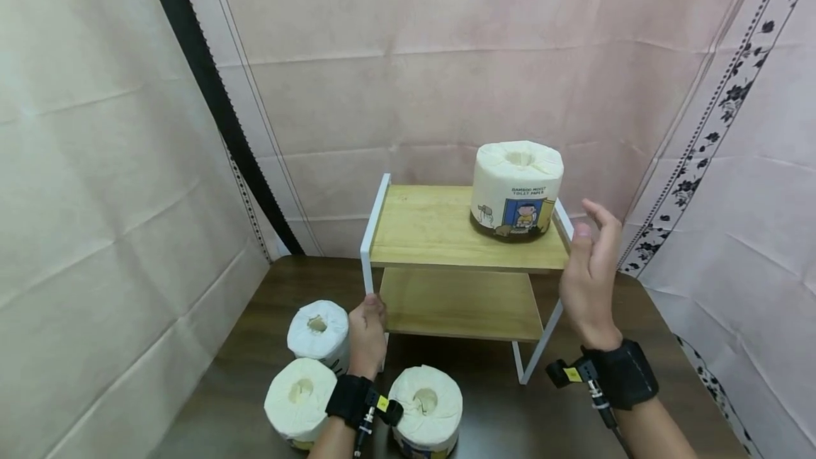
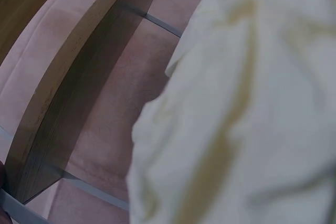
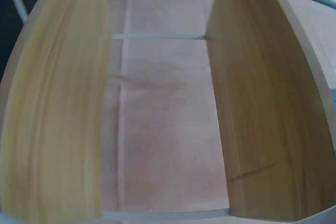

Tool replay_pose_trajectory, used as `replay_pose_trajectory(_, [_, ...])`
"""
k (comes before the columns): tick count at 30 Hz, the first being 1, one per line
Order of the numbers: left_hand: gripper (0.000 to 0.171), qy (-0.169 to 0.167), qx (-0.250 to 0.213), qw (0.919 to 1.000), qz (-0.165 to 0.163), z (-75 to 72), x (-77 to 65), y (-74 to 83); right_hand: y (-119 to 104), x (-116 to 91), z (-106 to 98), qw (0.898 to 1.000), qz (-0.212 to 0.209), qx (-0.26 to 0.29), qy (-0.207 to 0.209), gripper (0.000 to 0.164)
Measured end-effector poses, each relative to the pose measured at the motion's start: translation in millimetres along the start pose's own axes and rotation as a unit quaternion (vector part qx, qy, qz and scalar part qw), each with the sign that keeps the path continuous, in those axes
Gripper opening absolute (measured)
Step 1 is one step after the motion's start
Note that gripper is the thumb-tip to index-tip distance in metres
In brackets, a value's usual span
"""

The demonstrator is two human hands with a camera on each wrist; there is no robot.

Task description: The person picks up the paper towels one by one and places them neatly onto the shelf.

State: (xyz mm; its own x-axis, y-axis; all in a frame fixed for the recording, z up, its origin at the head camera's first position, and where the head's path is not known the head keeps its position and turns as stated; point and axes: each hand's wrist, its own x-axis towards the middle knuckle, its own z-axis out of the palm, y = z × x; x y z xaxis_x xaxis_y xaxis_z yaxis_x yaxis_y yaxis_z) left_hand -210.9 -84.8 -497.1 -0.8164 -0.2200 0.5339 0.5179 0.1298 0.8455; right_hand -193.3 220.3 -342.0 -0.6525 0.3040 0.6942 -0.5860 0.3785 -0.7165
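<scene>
A two-tier shelf (image 1: 411,229) with wooden boards and a white metal frame stands on the table. My left hand (image 1: 367,335) grips the left side of its frame near the lower board. My right hand (image 1: 589,282) is beside the frame's right side, thumb and fingers extended, holding nothing. On the upper board, toward the right, a wrapped toilet paper roll (image 1: 518,190) stands upright. In the left wrist view a blurred white roll (image 2: 252,108) fills the right side, close to the camera. The right wrist view looks between the lower board (image 3: 58,103) and the upper board (image 3: 268,103).
Three more wrapped rolls stand on the dark brown table (image 1: 494,423): a rear left roll (image 1: 317,331), a front left roll (image 1: 299,399) and a front middle roll (image 1: 427,406). Pale curtains (image 1: 446,91) hang behind and on both sides.
</scene>
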Motion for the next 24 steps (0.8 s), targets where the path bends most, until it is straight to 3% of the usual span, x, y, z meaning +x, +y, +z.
replay_pose_trajectory(6, [0.054, -0.002, -0.007, 0.9997, 0.024, 3.3, -2.5, 2.3, 5, -16, -7, 0.999, 0.040, 0.019, 0.008, 0.046])
replay_pose_trajectory(16, [0.053, 0.003, 0.002, 0.9989, 0.046, -0.2, -0.5, 2.9, 14, -44, -8, 0.998, 0.055, 0.012, 0.011, 0.043])
replay_pose_trajectory(24, [0.054, -0.001, 0.016, 0.9998, 0.008, -0.2, -1.2, 2.5, 31, -78, -6, 0.991, 0.125, 0.048, 0.014, 0.037])
